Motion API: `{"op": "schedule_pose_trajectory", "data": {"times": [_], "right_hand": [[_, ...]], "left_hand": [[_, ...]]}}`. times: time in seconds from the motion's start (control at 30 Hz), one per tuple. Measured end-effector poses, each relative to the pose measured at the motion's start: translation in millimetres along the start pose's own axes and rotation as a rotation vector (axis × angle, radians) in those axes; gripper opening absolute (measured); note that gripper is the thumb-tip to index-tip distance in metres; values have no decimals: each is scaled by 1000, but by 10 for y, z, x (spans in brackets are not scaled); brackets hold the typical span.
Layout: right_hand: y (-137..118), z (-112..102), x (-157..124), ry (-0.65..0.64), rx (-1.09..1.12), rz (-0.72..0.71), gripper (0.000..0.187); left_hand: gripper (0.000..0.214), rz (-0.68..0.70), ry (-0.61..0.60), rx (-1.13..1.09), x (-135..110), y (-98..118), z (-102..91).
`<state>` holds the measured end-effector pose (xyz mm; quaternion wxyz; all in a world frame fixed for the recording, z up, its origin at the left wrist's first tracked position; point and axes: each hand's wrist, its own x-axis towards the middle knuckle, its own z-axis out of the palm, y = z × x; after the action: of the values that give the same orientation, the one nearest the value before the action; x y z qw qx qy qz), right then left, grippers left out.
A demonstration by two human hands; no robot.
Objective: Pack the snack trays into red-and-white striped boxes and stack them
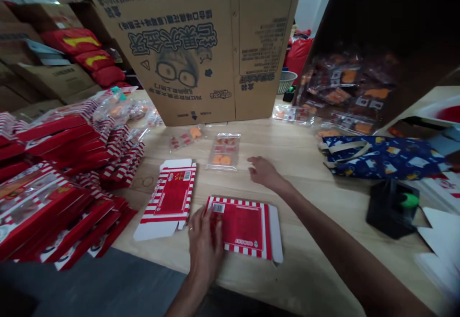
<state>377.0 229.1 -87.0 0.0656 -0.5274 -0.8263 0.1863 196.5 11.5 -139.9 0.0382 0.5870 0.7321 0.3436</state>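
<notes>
My left hand (pixel 204 240) lies flat, fingers stretched, on the left end of a flattened red-and-white striped carton (pixel 247 226) near the table's front edge. A second flattened carton (pixel 169 197) lies just left of it. My right hand (pixel 263 171) reaches forward over the wooden table (pixel 305 164), fingers loosely apart and holding nothing. It is a little right of a clear snack packet (pixel 223 150) with orange pieces. Another clear packet (pixel 185 139) lies further left.
Stacks of red striped boxes (pixel 61 183) fill the left side. A big cardboard box (pixel 201 44) stands upright at the back. A dark box of snack packets (pixel 345 92) is tipped at the right, with a blue bag (pixel 381 156) and a black tape dispenser (pixel 391 207) in front.
</notes>
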Motion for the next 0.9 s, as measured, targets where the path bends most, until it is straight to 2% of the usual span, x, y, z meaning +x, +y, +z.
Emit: {"op": "schedule_pose_trajectory", "data": {"times": [0.1, 0.17, 0.23, 0.27, 0.33, 0.47, 0.53, 0.6, 0.7, 0.77, 0.83, 0.9], "right_hand": [[-522, 143, 555, -63, -64, -184, 49], [-847, 239, 821, -100, -99, -342, 49], [-1010, 312, 994, -145, -134, -422, 43], [-1008, 335, 1037, -166, -151, -430, 42], [-835, 350, 1019, -191, -187, -412, 45], [-107, 240, 646, -149, -264, -286, 42], [227, 125, 441, -109, -288, -193, 59], [443, 3, 319, -72, -296, -81, 82], [578, -142, 291, -51, -273, 122, 104], [613, -210, 295, -30, -230, 229, 108], [645, -271, 247, 29, -159, 274, 101], [689, -357, 131, 117, -50, 275, 82]], "left_hand": [[34, 218, -234, 35, 296, 431, 180], [35, 296, -406, 73, 515, 714, 354], [40, 314, -551, 103, 664, 881, 522], [43, 304, -598, 119, 707, 909, 588], [41, 245, -634, 162, 744, 874, 672], [31, 107, -575, 267, 752, 683, 705], [29, 78, -564, 301, 788, 654, 699], [28, 55, -575, 311, 879, 691, 662], [29, -35, -556, 266, 1130, 780, 474], [27, -106, -459, 164, 1341, 790, 257], [21, -172, -327, -41, 1517, 743, 15], [20, -249, -259, -248, 1589, 660, -191]]}}
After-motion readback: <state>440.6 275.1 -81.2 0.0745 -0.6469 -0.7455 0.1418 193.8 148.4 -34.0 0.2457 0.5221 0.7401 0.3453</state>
